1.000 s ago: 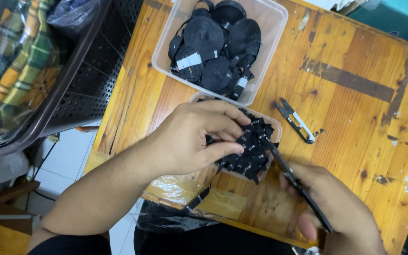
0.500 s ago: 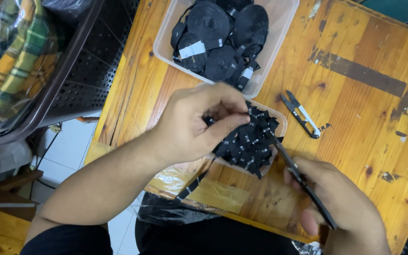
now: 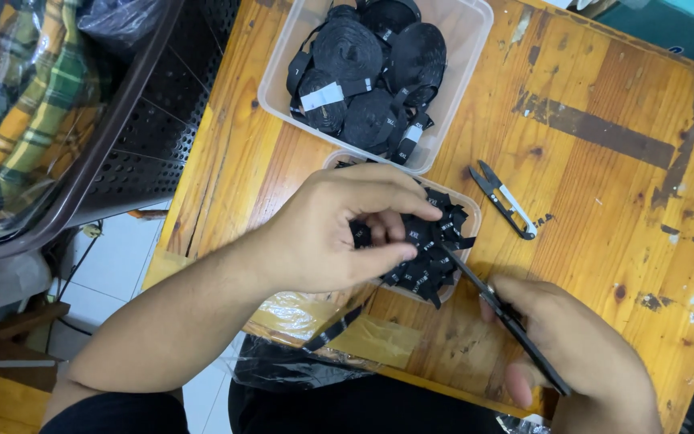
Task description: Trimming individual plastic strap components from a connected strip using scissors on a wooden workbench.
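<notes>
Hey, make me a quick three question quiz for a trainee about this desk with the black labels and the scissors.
1. True or false: the right hand holds the scissors.
2. Which hand pinches the black label strip?
3. Multiple choice: the small thread snips lie A) in the near tub, B) on the wooden table, C) in the far tub of label rolls.

Key: 1 true. 2 the left hand. 3 B.
</notes>
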